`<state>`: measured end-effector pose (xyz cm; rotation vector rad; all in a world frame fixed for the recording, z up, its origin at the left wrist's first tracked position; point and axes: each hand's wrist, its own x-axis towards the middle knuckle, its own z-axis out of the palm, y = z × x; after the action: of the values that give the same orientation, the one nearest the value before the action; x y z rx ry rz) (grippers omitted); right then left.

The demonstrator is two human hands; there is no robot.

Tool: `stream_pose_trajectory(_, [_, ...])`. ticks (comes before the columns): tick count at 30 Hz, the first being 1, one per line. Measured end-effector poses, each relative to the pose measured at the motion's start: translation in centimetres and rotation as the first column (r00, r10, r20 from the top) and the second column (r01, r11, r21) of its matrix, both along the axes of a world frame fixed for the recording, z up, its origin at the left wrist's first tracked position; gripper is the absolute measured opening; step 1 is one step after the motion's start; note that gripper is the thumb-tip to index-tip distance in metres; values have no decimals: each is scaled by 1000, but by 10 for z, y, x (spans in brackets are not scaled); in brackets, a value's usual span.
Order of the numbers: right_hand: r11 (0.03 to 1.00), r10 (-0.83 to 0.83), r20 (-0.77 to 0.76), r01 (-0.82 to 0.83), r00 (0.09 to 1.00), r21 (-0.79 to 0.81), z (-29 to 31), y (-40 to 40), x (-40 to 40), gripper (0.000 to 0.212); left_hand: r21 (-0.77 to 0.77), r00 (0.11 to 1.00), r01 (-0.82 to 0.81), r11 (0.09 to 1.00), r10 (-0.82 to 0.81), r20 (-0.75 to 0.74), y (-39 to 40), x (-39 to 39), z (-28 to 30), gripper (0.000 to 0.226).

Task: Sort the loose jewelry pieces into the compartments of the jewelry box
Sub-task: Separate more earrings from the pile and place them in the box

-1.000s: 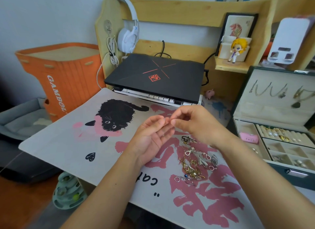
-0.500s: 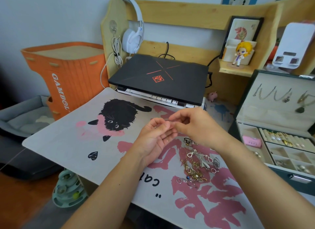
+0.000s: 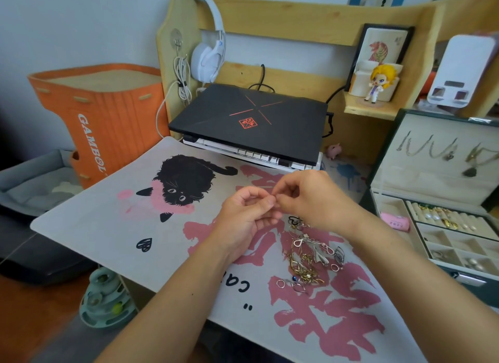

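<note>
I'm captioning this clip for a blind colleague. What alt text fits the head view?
Two hands, left and right, meet fingertip to fingertip above a cat-print mat, seemingly pinching something too small to make out. A jewelry pile lies on the mat below them, and an open jewelry box stands at the right, with a closed laptop behind.

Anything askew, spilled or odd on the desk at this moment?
Mostly expected: the loose jewelry lies in a tangled heap on the desk mat, unsorted. One oddity: the closed laptop sits tilted, propped on a white keyboard. The jewelry box stands open and looks undamaged.
</note>
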<state>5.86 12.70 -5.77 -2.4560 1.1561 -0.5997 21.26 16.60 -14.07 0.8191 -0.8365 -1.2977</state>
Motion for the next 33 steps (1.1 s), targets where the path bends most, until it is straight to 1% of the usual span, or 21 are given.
stream_pose_trajectory(4, [999, 12, 13, -12, 1000, 41, 14, -5, -1, 11, -14, 999, 37, 999, -37, -15, 0, 0, 0, 11])
stream_pose_trajectory(6, [997, 22, 11, -23, 1000, 69, 23, -6, -2, 12, -16, 996, 86, 996, -86, -6, 3, -1, 2, 11])
stream_pose_trajectory(7, [996, 28, 9, -29, 1000, 87, 26, -6, -3, 12, -10, 992, 125, 992, -125, 3, 4, -2, 3, 17])
stream_pose_trajectory(10, [992, 34, -4, -33, 999, 119, 31, -9, -2, 12, 42, 966, 255, 966, -256, 24, 6, -3, 3, 48])
stream_pose_trajectory(12, [993, 24, -30, -20, 999, 116, 32, -11, -3, 12, 43, 954, 300, 953, -301, 14, 5, -2, 1, 54])
stream_pose_trajectory(14, [993, 17, -46, -12, 999, 117, 32, -11, -4, 12, 21, 949, 313, 949, -314, 28, 6, -1, 0, 51])
stream_pose_trajectory(19, [990, 21, -37, -15, 999, 142, 35, -11, -9, 13, -35, 943, 322, 946, -316, 108, 10, -2, 0, 26])
stream_pose_trajectory(21, [991, 14, -40, -8, 999, 137, 36, -12, -10, 14, -32, 946, 305, 952, -299, 124, 10, -3, 0, 22])
stream_pose_trajectory(25, [994, -35, -5, 36, 999, 105, 38, -11, -16, 14, -15, 945, 289, 957, -283, 163, 9, -4, -2, 20])
stream_pose_trajectory(28, [991, -78, 27, 74, 997, 108, 43, -9, -20, 14, -12, 943, 285, 959, -278, 185, 7, -4, -4, 19])
stream_pose_trajectory(33, [985, -120, 40, 114, 992, 131, 49, -4, -26, 15, -4, 938, 297, 955, -291, 187, 5, -4, -7, 29])
